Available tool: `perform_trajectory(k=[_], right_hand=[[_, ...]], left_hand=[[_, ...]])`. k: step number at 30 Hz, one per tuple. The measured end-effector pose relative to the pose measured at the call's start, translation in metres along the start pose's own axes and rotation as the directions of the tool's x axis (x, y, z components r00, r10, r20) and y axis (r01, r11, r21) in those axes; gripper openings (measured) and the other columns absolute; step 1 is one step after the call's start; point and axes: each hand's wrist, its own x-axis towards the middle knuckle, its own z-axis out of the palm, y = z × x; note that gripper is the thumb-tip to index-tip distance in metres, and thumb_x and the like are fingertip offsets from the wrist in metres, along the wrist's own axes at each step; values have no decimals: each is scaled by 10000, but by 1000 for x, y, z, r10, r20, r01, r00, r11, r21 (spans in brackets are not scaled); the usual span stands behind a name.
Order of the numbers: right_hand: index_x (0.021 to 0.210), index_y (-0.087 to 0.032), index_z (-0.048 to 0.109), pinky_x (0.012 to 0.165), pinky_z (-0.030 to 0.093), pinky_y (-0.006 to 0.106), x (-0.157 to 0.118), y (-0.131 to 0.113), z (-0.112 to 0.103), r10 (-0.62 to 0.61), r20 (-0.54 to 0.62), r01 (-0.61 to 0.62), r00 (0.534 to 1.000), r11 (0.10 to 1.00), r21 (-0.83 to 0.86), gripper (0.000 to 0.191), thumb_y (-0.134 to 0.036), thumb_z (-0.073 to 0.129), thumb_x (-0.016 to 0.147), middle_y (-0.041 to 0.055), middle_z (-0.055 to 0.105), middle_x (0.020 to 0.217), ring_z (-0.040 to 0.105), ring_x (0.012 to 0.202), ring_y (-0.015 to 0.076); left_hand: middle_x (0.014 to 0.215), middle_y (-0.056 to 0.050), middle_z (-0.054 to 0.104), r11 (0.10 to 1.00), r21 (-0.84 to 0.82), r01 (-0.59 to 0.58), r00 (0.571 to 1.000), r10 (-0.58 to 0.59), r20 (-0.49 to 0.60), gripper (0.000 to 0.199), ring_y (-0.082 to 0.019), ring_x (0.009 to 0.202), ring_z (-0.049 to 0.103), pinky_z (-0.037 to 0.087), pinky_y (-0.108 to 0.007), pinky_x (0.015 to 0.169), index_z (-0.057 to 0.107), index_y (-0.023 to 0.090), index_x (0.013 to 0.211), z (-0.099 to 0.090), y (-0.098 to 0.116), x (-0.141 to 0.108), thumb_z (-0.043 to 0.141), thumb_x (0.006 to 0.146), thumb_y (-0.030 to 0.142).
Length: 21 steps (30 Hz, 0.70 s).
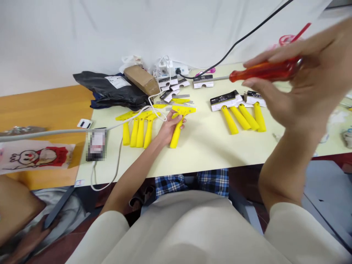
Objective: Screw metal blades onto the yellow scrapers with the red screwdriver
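My left hand (168, 129) grips a yellow plastic scraper (176, 131) by its handle on the pale tabletop (203, 146). Beside it lie several more yellow scrapers (140, 134), with small blade cards (169, 95) behind them. My right hand (310, 80) is raised above the table's right side, blurred, and holds a red-handled screwdriver (264, 72). Its steel shaft points left, over a white blade card (202, 82). Several yellow scrapers (243, 118) lie to the right, below that hand, their heads against black-and-white cards (224, 101).
A black plastic mailer (110, 90) and a cardboard box (141, 80) lie at the back, near a white power strip (170, 69). A black cable (236, 44) rises to the upper right. A pixelated device (96, 145) sits at the edge beside a wooden table (46, 110).
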Motion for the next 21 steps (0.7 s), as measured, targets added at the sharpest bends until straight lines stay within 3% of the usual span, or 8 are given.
perform_trajectory(k=[2, 4, 8, 11, 13, 17, 21], right_hand=[[1271, -380, 755, 768, 702, 460, -29, 12, 2, -74, -6, 71, 997, 969, -236, 324, -323, 882, 979, 28, 844, 1233, 821, 1149, 324], [1187, -362, 687, 692, 704, 441, -62, 29, 9, -98, -72, 79, 993, 970, -231, 249, -301, 843, 1002, 21, 875, 1163, 855, 1031, 303], [1095, -347, 603, 745, 740, 488, -128, 66, 31, 52, -45, -61, 998, 974, -218, 136, -333, 732, 1054, 56, 861, 1263, 854, 1099, 315], [1075, -351, 605, 776, 755, 539, -164, 85, 45, 97, -45, -104, 994, 974, -200, 99, -315, 696, 1062, 63, 845, 1315, 854, 1107, 322], [1169, -372, 648, 825, 766, 586, -180, 93, 53, 146, -14, -146, 989, 970, -192, 108, -322, 646, 1074, 57, 819, 1379, 844, 1151, 334], [1391, -469, 680, 993, 746, 659, -197, 102, 63, 191, 44, -180, 981, 964, -194, 405, -298, 612, 1031, -15, 754, 1496, 804, 1255, 361], [1424, -509, 706, 1181, 637, 682, -203, 104, 68, 277, 133, -250, 952, 950, -189, 519, -248, 642, 980, -60, 688, 1582, 698, 1432, 375]], left_hand=[[1046, 10, 670, 1000, -4, -13, 1000, 13, 14, 490, -124, 849, 701, 495, -205, 617, 582, 269, 1076, 6, 2, -5, 951, 772, 159], [1026, 16, 665, 1000, -3, -22, 1000, 22, 15, 500, -123, 838, 698, 497, -209, 619, 604, 286, 1102, 12, 5, -9, 949, 767, 150], [1037, 18, 678, 997, -33, -64, 996, 66, 63, 472, -128, 821, 686, 518, -230, 629, 638, 294, 1058, 22, 12, -14, 943, 746, 114], [1043, 14, 685, 995, -34, -95, 995, 96, 33, 411, -129, 830, 682, 515, -229, 629, 642, 278, 979, 27, 17, -14, 929, 746, 98], [1063, 11, 698, 993, -29, -114, 993, 114, 4, 384, -122, 825, 676, 505, -223, 622, 658, 281, 968, 30, 18, -12, 923, 757, 98], [1057, 21, 705, 984, -95, -148, 988, 151, 25, 353, -103, 817, 678, 496, -208, 623, 688, 294, 972, 34, 18, -6, 920, 781, 109], [1113, 25, 719, 978, -183, -101, 991, 115, 65, 358, -79, 827, 691, 495, -178, 633, 668, 280, 1007, 39, 11, 7, 908, 810, 103]])
